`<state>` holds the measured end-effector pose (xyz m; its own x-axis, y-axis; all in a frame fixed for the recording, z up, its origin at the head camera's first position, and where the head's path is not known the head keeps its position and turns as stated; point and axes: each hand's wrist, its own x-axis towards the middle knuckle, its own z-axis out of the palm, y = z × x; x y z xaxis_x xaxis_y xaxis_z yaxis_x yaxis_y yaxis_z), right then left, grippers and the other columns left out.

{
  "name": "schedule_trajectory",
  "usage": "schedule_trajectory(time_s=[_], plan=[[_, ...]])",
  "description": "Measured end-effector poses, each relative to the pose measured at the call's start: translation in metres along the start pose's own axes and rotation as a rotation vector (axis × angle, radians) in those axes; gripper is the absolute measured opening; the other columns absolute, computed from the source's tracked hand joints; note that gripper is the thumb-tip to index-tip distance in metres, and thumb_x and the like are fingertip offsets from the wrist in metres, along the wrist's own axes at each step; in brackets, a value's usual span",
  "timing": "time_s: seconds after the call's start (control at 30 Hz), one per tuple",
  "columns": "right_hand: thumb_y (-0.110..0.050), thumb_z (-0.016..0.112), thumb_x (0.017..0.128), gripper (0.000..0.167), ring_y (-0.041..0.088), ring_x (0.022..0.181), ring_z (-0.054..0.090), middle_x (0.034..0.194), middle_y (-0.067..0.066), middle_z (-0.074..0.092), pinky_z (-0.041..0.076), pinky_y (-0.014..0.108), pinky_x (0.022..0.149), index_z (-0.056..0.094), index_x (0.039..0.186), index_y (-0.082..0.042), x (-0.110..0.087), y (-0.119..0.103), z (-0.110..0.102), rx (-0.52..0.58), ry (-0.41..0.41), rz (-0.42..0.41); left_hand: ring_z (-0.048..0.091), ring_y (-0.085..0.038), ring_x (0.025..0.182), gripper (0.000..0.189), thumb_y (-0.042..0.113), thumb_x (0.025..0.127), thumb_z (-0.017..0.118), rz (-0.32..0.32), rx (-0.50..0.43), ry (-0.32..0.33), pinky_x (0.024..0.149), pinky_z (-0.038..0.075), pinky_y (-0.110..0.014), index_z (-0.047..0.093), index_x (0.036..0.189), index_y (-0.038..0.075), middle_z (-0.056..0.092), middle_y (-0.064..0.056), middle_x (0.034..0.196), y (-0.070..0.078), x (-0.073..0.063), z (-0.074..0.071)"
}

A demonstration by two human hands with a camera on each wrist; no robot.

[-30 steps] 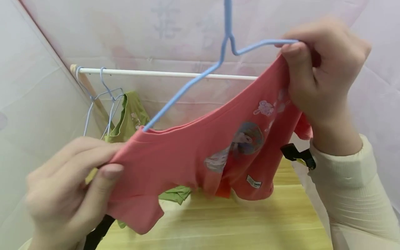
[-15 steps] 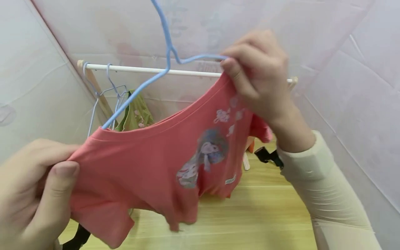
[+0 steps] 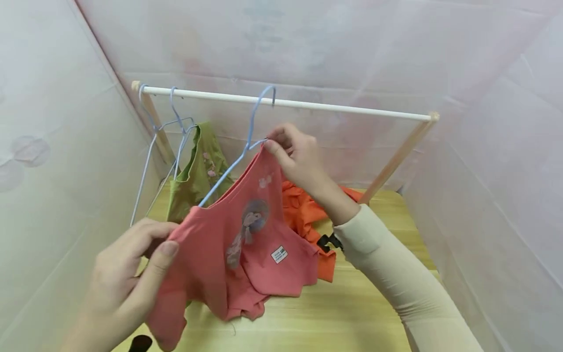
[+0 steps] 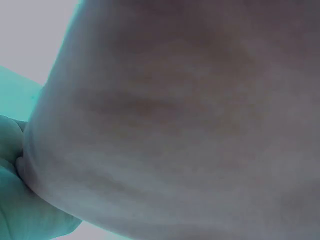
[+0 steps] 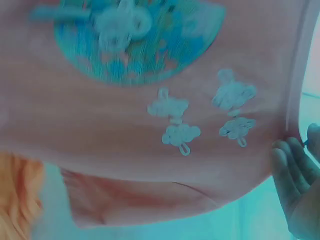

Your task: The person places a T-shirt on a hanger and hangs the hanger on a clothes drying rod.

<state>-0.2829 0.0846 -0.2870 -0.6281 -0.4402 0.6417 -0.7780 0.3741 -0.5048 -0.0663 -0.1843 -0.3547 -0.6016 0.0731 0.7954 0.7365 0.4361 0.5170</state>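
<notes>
A coral-pink child's shirt (image 3: 290, 274) with a printed figure and a small white label hangs on a light-blue hanger (image 3: 224, 178). My left hand (image 3: 127, 274) pinches the shirt's left shoulder between thumb and fingers. At the other shoulder, my right hand (image 3: 299, 156) pinches the cloth together with the hanger's arm. The hanger's hook overlaps the white rod (image 3: 352, 110) in the head view; whether it bears on the rod, I cannot tell. Pale flower prints on the shirt show close up in the right wrist view, fingers (image 5: 295, 170) at its edge. A blurred surface fills most of the left wrist view.
Blue hangers (image 3: 147, 161) hang at the rod's left end, one carrying a green garment (image 3: 204, 166). Behind my right forearm an orange garment (image 3: 303, 205) lies on the wooden table (image 3: 334, 318). A wooden post (image 3: 396, 161) supports the rod's right end. Pale fabric walls stand around.
Both hands have moved away from me with the shirt and hanger, towards the rod. The right hand has shifted left, and the hook now overlaps the rod. Both hands keep their hold.
</notes>
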Motion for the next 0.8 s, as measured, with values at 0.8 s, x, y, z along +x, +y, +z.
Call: schedule_trajectory(time_s=[0.8], plan=[[0.002, 0.059, 0.096, 0.054, 0.018, 0.140, 0.045, 0.151, 0.015, 0.047, 0.039, 0.026, 0.112, 0.043, 0.148, 0.001, 0.046, 0.009, 0.091, 0.800, -0.108, 0.349, 0.051, -0.011, 0.084, 0.032, 0.001, 0.100, 0.052, -0.259, 0.099, 0.092, 0.070, 0.042, -0.017, 0.059, 0.131, -0.001, 0.058, -0.007, 0.104, 0.015, 0.020, 0.045]])
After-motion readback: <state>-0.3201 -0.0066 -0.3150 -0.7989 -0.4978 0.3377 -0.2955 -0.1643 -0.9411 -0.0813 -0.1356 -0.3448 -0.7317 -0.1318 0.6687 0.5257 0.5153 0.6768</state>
